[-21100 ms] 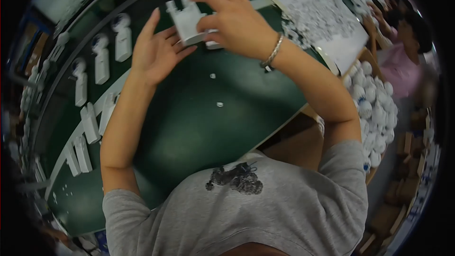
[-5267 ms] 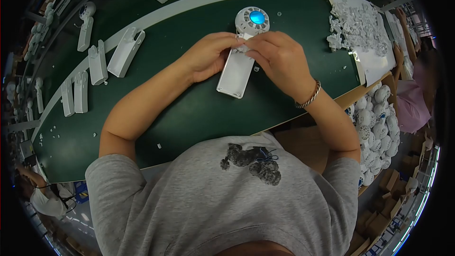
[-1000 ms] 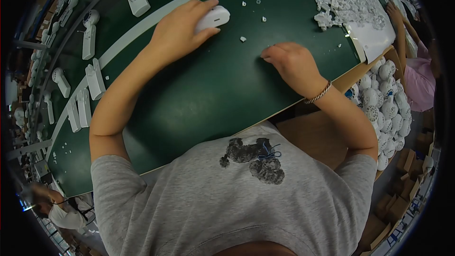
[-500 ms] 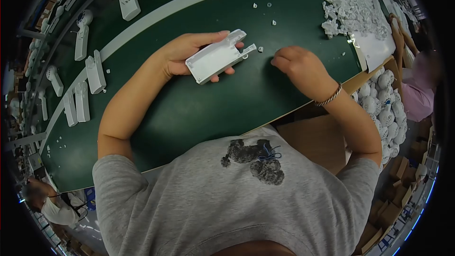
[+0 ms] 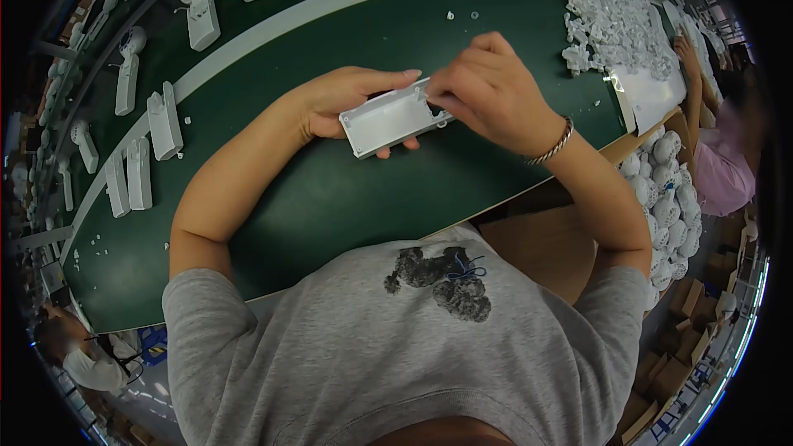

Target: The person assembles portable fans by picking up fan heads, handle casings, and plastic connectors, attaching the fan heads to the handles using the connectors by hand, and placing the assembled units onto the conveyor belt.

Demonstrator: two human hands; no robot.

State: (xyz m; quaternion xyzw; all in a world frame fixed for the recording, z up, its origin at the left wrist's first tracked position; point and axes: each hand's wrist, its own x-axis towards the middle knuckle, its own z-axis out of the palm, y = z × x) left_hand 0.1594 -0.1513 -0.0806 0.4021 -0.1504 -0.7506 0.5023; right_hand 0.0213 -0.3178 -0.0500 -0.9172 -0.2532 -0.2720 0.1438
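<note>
My left hand (image 5: 347,99) holds a white rectangular plastic housing (image 5: 387,122) from below, its hollow side facing up, above the green table (image 5: 330,198). The fingers of my right hand (image 5: 487,95) are pinched together at the housing's right end. Whatever they grip there is too small or hidden to make out. Two tiny parts (image 5: 450,16) lie on the table beyond my right hand.
Several white housings (image 5: 164,122) lie at the left. Fan units with round heads (image 5: 199,12) stand farther back. Small clear parts are heaped on a white sheet (image 5: 644,99). A box of round white fan heads (image 5: 665,215) is at the right; co-workers (image 5: 723,157) are at both sides.
My left hand has picked up the housing and turned it hollow side up, bringing it nearer. My right hand has moved up and left from the table onto the housing's right end.
</note>
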